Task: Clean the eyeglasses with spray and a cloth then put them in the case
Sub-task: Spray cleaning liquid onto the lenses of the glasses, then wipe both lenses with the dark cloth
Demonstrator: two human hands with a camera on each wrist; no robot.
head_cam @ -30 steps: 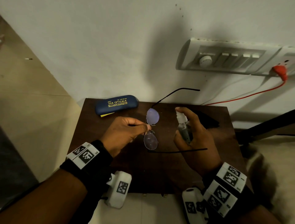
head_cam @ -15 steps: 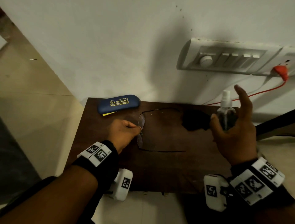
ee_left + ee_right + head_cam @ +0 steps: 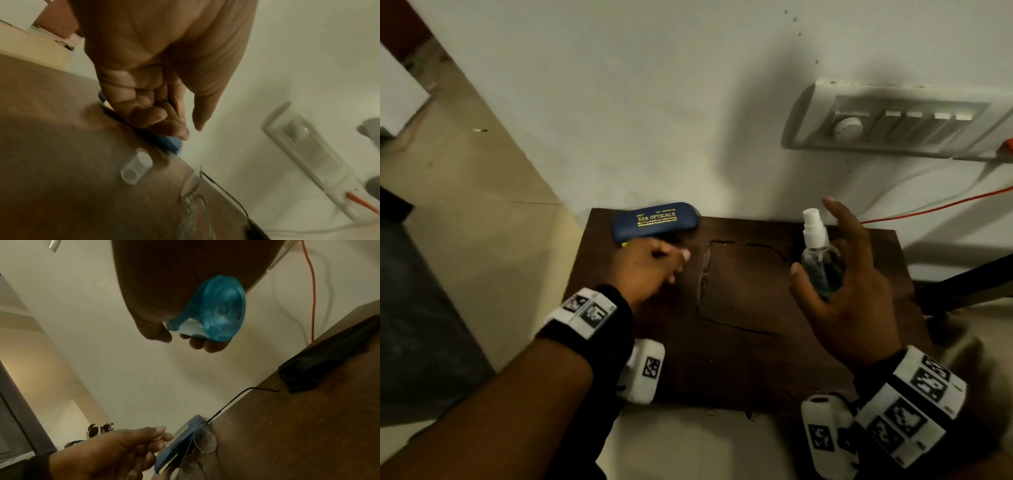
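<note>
The thin-framed eyeglasses (image 3: 703, 274) lie on the dark wooden table (image 3: 756, 370) with both temples spread out. My left hand (image 3: 681, 260) hovers just left of them, in front of the blue case (image 3: 654, 221), fingers loosely curled and holding nothing. My right hand (image 3: 822, 270) grips the clear spray bottle (image 3: 815, 236) upright above the table's right side, index finger lifted off the nozzle. In the right wrist view the bottle's blue base (image 3: 218, 308) fills the palm, and the black cloth (image 3: 329, 361) lies by the wall beyond the eyeglasses (image 3: 205, 441).
A small clear cap (image 3: 135, 168) lies on the table near the case (image 3: 166, 142). A switch panel (image 3: 893, 120) and an orange cable (image 3: 935, 205) are on the wall behind. The table's left edge drops to tiled floor.
My left hand has let go of the eyeglasses, which now lie flat on the table, and has drifted toward the case. My right hand carried the bottle up and to the right.
</note>
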